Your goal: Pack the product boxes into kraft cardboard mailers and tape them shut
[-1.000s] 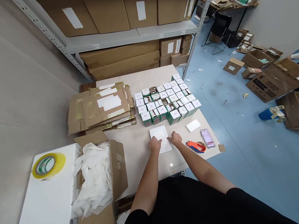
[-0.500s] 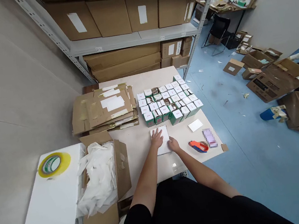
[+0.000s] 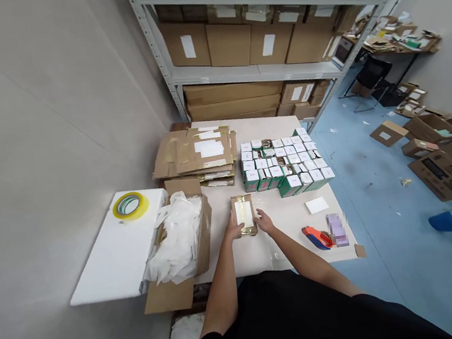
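A small cardboard box (image 3: 243, 215) with a white label and shiny tape sits on the table in front of me. My left hand (image 3: 232, 228) grips its left side, the thumb lying over the near corner of the top. At the box's right edge is my right hand (image 3: 263, 221), fingers apart; whether its thumb touches the box is hard to make out. Beyond them stand rows of green-and-white small boxes (image 3: 291, 182). To the right lie a white card (image 3: 317, 205) and a red-and-blue tape dispenser (image 3: 318, 238).
Flattened cardboard (image 3: 184, 158) is stacked at the back left. An open carton (image 3: 205, 235) of white wrapping sheets stands left, beside a white slab (image 3: 104, 261) bearing a tape roll (image 3: 130, 206). Metal shelving (image 3: 237, 75) rises behind the table. More cartons (image 3: 389, 133) lie on the floor.
The white face under my hands has given way to a brown, taped face with a label. My left hand has moved from flat on top to the left side. The view has shifted.
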Motion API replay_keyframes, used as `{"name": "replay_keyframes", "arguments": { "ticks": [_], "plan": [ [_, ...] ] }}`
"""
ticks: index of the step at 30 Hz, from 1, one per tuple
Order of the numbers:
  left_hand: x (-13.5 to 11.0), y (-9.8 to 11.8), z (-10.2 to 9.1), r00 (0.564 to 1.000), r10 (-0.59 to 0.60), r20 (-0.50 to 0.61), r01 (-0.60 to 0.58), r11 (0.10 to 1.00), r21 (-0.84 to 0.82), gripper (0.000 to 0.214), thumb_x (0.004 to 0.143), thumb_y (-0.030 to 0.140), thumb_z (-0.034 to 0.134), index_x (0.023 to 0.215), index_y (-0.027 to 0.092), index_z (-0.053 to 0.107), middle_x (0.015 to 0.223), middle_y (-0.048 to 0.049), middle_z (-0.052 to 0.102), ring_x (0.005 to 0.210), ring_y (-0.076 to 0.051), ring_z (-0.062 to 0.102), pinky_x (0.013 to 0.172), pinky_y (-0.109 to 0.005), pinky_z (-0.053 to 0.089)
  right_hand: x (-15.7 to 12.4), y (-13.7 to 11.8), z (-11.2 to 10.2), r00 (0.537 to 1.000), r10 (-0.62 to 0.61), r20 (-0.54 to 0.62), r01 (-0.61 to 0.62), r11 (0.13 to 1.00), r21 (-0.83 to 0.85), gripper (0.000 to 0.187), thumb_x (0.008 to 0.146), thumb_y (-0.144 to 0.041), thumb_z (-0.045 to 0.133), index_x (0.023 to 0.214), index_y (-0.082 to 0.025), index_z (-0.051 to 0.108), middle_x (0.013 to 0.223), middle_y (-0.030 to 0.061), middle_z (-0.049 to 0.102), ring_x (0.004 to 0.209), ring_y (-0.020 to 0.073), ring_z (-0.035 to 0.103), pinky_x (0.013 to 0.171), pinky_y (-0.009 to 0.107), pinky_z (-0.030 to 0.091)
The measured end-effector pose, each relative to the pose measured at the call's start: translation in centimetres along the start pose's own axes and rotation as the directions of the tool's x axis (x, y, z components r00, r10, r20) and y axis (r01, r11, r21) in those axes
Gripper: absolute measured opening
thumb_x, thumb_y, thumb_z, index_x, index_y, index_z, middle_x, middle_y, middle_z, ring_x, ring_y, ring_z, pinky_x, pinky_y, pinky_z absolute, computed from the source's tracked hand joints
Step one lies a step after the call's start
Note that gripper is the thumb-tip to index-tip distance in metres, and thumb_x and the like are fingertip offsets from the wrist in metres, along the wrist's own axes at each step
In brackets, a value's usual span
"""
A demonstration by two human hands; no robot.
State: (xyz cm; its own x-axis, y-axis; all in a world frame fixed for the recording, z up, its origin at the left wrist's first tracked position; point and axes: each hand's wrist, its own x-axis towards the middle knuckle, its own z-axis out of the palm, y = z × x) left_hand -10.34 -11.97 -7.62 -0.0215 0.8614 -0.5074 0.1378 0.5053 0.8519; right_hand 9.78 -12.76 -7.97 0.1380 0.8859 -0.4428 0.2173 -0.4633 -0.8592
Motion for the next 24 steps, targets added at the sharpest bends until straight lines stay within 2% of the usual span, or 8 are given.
{"name": "replay_keyframes", "arguments": {
  "ticks": [2,4,7,11,17,21,24],
  "plan": [
    [-0.8,-0.7,0.0,0.999,0.007,0.033,-0.005,0.998,-0.057,0.114,0.060,0.025,0.094,0.159,0.020,0.039,0.141,-0.0182,0.065,0.128,-0.036,0.063,0.109,-0.048,0.048,-0.2,0.3,0.4,0.993,0.018,0.113,-0.023,0.999,0.042,0.067,0.067,-0.031,0.064,0.134,-0.026,0.059,0.125,0.0064,0.069,0.105,0.0257,0.070,0.095,0.041,0.056],
    [-1.2,-1.0,0.3,0.999,0.022,0.033,-0.018,0.996,-0.093,0.116,0.057,0.022,0.094,0.159,0.020,0.040,0.141,-0.0172,0.065,0.126,-0.035,0.064,0.108,-0.047,0.049,-0.3,0.4,0.5,0.987,-0.001,0.158,-0.014,0.996,0.092,0.068,0.065,-0.029,0.061,0.133,-0.025,0.058,0.123,0.0059,0.069,0.102,0.0246,0.070,0.092,0.039,0.057],
    [-1.6,-0.8,0.8,0.998,0.057,0.011,-0.055,0.989,-0.140,0.118,0.055,0.018,0.093,0.160,0.022,0.039,0.143,-0.0153,0.064,0.126,-0.034,0.063,0.107,-0.046,0.050,-0.2,-0.1,-0.1,0.991,-0.027,0.129,0.011,0.992,0.126,0.067,0.062,-0.028,0.059,0.129,-0.025,0.058,0.121,0.0062,0.069,0.103,0.0246,0.069,0.091,0.038,0.057],
    [-2.7,0.2,1.7,0.993,0.114,-0.008,-0.114,0.972,-0.205,0.114,0.062,0.018,0.089,0.162,0.023,0.036,0.149,-0.0147,0.059,0.126,-0.033,0.063,0.106,-0.044,0.052,-0.2,-1.4,-1.7,0.990,-0.085,0.110,0.065,0.983,0.172,0.065,0.062,-0.028,0.060,0.127,-0.027,0.058,0.121,0.0060,0.068,0.097,0.0230,0.069,0.085,0.037,0.058],
    [-5.4,3.3,3.9,0.982,0.190,-0.015,-0.188,0.953,-0.238,0.112,0.066,0.018,0.087,0.164,0.027,0.033,0.159,-0.0130,0.048,0.123,-0.030,0.066,0.104,-0.043,0.055,-1.3,-3.3,-4.8,0.983,-0.159,0.088,0.132,0.957,0.259,0.063,0.064,-0.029,0.061,0.127,-0.029,0.058,0.125,0.0067,0.067,0.096,0.0217,0.068,0.081,0.036,0.059],
    [-7.9,5.0,6.1,0.971,0.226,-0.078,-0.238,0.944,-0.229,0.110,0.067,0.020,0.088,0.163,0.026,0.034,0.160,-0.0162,0.046,0.123,-0.030,0.066,0.104,-0.043,0.055,-2.7,-4.3,-7.8,0.972,-0.195,0.131,0.153,0.948,0.279,0.063,0.065,-0.029,0.062,0.128,-0.029,0.060,0.126,0.0063,0.066,0.096,0.0215,0.068,0.079,0.034,0.058],
    [-10.3,5.3,7.8,0.965,0.238,-0.107,-0.257,0.939,-0.228,0.110,0.068,0.023,0.089,0.163,0.028,0.034,0.160,-0.0166,0.045,0.118,-0.028,0.068,0.101,-0.043,0.057,-4.1,-4.5,-10.2,0.960,-0.214,0.181,0.154,0.943,0.295,0.065,0.064,-0.026,0.063,0.128,-0.029,0.061,0.129,0.0060,0.065,0.098,0.0219,0.067,0.080,0.034,0.059]
  ]
}}
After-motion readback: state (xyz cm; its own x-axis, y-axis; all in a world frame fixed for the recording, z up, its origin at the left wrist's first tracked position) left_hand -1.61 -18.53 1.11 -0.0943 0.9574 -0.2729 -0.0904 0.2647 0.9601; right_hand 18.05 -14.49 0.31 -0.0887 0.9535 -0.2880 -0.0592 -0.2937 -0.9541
